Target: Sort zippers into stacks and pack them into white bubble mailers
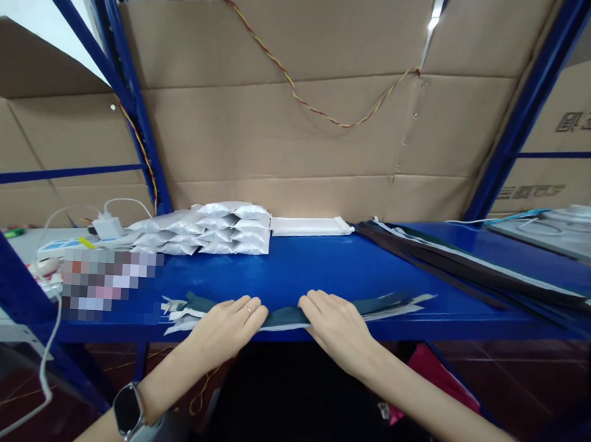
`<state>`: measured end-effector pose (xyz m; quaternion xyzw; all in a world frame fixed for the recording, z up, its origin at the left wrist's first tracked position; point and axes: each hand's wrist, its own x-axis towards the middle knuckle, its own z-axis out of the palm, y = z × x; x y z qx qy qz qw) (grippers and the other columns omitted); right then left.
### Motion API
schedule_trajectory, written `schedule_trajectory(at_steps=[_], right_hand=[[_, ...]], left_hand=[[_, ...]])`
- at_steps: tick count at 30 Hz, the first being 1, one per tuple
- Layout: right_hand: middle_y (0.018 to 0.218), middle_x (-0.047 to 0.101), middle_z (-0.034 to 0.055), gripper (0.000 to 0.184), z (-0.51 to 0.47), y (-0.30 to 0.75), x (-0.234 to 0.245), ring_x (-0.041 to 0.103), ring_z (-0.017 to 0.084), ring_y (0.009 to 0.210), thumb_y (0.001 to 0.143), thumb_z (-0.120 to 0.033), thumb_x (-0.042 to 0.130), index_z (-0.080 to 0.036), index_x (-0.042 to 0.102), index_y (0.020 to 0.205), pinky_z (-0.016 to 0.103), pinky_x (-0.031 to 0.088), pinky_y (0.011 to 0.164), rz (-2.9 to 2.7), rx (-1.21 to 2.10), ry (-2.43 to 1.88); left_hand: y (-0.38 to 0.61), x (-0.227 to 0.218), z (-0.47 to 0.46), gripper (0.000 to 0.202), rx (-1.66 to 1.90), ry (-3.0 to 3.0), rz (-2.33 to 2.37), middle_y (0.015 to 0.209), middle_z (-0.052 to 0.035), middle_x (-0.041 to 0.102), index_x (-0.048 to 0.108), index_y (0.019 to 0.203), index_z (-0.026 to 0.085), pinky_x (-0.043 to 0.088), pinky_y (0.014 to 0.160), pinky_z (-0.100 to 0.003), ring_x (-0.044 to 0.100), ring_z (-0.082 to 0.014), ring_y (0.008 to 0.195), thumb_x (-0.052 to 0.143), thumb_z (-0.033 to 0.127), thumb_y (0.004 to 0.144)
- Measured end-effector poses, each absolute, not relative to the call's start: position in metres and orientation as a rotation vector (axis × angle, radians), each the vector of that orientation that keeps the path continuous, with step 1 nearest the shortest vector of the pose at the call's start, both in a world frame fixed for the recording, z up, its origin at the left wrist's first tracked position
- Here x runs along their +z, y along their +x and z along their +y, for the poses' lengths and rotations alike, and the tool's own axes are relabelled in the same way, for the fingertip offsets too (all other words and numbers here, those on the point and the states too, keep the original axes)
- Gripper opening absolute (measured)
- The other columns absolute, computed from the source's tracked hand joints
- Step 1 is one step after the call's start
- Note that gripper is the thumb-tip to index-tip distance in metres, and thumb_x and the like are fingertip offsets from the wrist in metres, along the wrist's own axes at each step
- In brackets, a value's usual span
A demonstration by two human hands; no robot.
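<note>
Grips spread flat, pinching nothing: left hand (226,325) and right hand (336,331) press palms-down on a dark green strip (282,317) at 6 o'clock on the blue steel shelf (292,274), fingers together for even contact.

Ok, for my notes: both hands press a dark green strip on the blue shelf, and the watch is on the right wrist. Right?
The watch is on the left wrist, not the right, in the head view. The left hand and right hand press the dark green strip on the blue shelf.

Dark teal strip (279,317), white-edged, on blue shelf (352,271)
</note>
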<state>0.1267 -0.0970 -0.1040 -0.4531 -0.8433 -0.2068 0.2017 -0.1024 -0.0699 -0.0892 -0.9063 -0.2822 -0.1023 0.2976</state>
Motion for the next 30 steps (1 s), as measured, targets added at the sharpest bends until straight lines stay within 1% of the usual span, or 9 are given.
schedule_trajectory(at_steps=[4, 8, 12, 15, 18, 22, 24, 27, 30], right_hand=[[0.071, 0.056, 0.0029, 0.009, -0.093, 0.127, -0.075, 0.052, 0.019, 0.061, 0.088, -0.018, 0.047, -0.020, 0.046, 0.080, 0.030, 0.033, 0.054, -2.037, -0.194, -1.376], [0.055, 0.045, -0.0048, 0.018, -0.075, 0.120, -0.039, 0.043, 0.013, 0.047, 0.094, -0.034, 0.038, -0.023, 0.042, 0.080, 0.026, 0.032, 0.050, -1.666, 0.377, -1.115], [0.073, 0.055, -0.0017, 0.020, -0.064, 0.108, -0.016, 0.054, 0.014, 0.067, 0.088, -0.042, 0.048, -0.023, 0.045, 0.088, 0.026, 0.043, 0.064, -1.448, 0.495, -0.835], [0.090, 0.059, 0.0020, 0.031, -0.068, 0.100, -0.009, 0.057, 0.016, 0.083, 0.079, -0.046, 0.061, -0.022, 0.045, 0.090, 0.030, 0.044, 0.075, -1.394, 0.464, -0.812], [0.091, 0.062, 0.0023, 0.036, -0.069, 0.101, -0.008, 0.060, 0.017, 0.086, 0.073, -0.042, 0.068, -0.022, 0.043, 0.087, 0.031, 0.046, 0.076, -1.383, 0.514, -0.791], [0.079, 0.063, 0.0001, 0.022, -0.061, 0.121, -0.009, 0.064, 0.017, 0.077, 0.082, -0.033, 0.056, -0.023, 0.037, 0.086, 0.033, 0.048, 0.073, -1.393, 0.597, -0.721], [0.068, 0.059, -0.0031, 0.020, -0.057, 0.136, -0.009, 0.063, 0.016, 0.065, 0.083, -0.029, 0.053, -0.024, 0.034, 0.087, 0.032, 0.048, 0.069, -1.405, 0.524, -0.770], [0.065, 0.053, -0.0051, 0.021, -0.058, 0.154, -0.009, 0.056, 0.014, 0.055, 0.079, -0.024, 0.054, -0.023, 0.036, 0.090, 0.030, 0.045, 0.062, -1.473, 0.350, -0.952], [0.082, 0.059, 0.0013, 0.038, -0.065, 0.158, -0.012, 0.059, 0.016, 0.067, 0.074, -0.021, 0.057, -0.021, 0.037, 0.107, 0.030, 0.045, 0.062, -1.620, 0.351, -0.976]], left_hand=[[-0.075, -0.057, -0.074, 0.013, -0.523, -2.535, -1.121, 0.073, -0.0025, 0.060, 0.048, 0.089, 0.018, 0.038, 0.052, -0.025, 0.059, -0.0176, 0.065, 0.037, 0.011, 0.091], [-0.033, -0.026, -0.070, 0.017, -1.170, -2.604, -1.403, 0.057, 0.0028, 0.051, 0.046, 0.088, 0.019, 0.033, 0.047, -0.023, 0.049, -0.0131, 0.046, 0.035, 0.028, 0.097], [0.001, -0.019, -0.064, 0.018, -1.751, -2.451, -1.351, 0.066, -0.0016, 0.058, 0.047, 0.095, 0.018, 0.041, 0.054, -0.026, 0.056, -0.0156, 0.057, 0.033, 0.028, 0.097], [0.017, -0.024, -0.064, 0.015, -1.715, -2.473, -1.263, 0.079, -0.0074, 0.063, 0.049, 0.103, 0.018, 0.046, 0.061, -0.031, 0.062, -0.0209, 0.072, 0.037, 0.023, 0.094], [0.025, -0.030, -0.068, 0.022, -1.482, -2.523, -1.197, 0.096, -0.0134, 0.064, 0.050, 0.107, 0.016, 0.049, 0.070, -0.037, 0.062, -0.0275, 0.090, 0.043, 0.013, 0.087], [0.015, -0.029, -0.075, 0.033, -1.314, -2.708, -1.089, 0.113, -0.0183, 0.059, 0.044, 0.122, 0.012, 0.049, 0.084, -0.043, 0.058, -0.0281, 0.105, 0.041, 0.017, 0.090], [0.003, -0.024, -0.076, 0.029, -1.241, -2.765, -1.087, 0.113, -0.0155, 0.060, 0.050, 0.118, 0.014, 0.047, 0.089, -0.044, 0.058, -0.0269, 0.104, 0.043, 0.026, 0.092], [-0.007, -0.012, -0.071, 0.026, -1.461, -2.744, -1.139, 0.104, -0.0098, 0.064, 0.056, 0.110, 0.017, 0.051, 0.080, -0.037, 0.062, -0.0208, 0.092, 0.043, 0.033, 0.094], [0.001, -0.002, -0.066, 0.036, -1.715, -2.810, -1.004, 0.111, -0.0099, 0.062, 0.047, 0.126, 0.019, 0.053, 0.071, -0.029, 0.062, -0.0178, 0.092, 0.050, 0.032, 0.091]])
